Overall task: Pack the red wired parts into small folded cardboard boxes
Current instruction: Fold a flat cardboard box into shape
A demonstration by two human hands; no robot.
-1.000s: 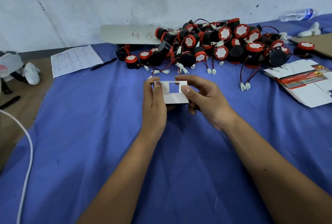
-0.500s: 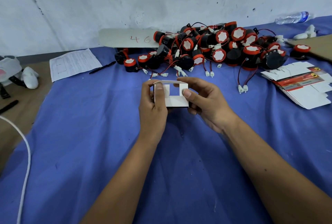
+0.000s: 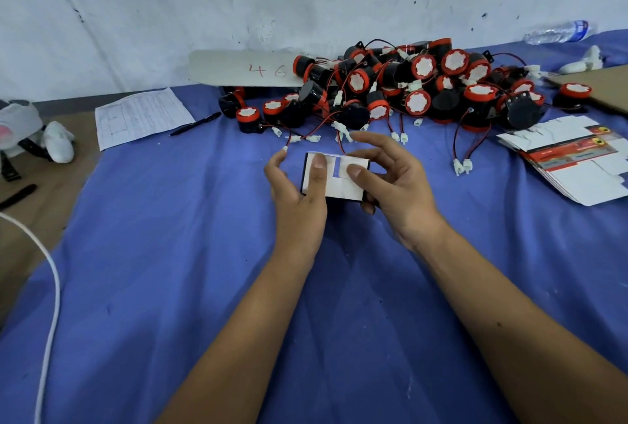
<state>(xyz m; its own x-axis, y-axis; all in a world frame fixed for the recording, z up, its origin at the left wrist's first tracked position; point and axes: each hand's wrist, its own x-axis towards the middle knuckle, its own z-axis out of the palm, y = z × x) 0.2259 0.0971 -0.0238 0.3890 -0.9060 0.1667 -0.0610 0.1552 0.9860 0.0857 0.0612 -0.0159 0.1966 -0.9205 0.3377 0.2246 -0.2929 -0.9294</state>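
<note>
One blue cloth (image 3: 170,287) covered nearly the whole bench, and everything for the job lay on it. Largest after that was the heap of red wired parts (image 3: 424,90), black drums with red rims and thin red-and-black leads ending in white plugs, piled at the far side against the wall. To the right of the heap lay a fanned stack of flat box blanks (image 3: 574,165), white with red printed panels, not yet folded. At the far left a printed sheet (image 3: 142,117) lay with a pen (image 3: 195,123) just beside it.

Between the heap and the person, both hands held one small cardboard box (image 3: 339,185) a little above the cloth. The left hand (image 3: 295,199) gripped its left edge, thumb pressed flat on the white top face and forefinger lifted free. The right hand (image 3: 390,185) held the right side, thumb on the top flap and the other fingers spread loosely, the lower ones curled under the box.

The step in hand appeared to be forming the box: its flaps looked only partly tucked, with a gap showing cloth between them, and no part seemed to be inside. The next move probably called for squaring up the walls, closing one end, then reaching to the heap for a single part and gathering its lead so it would fit.
</note>
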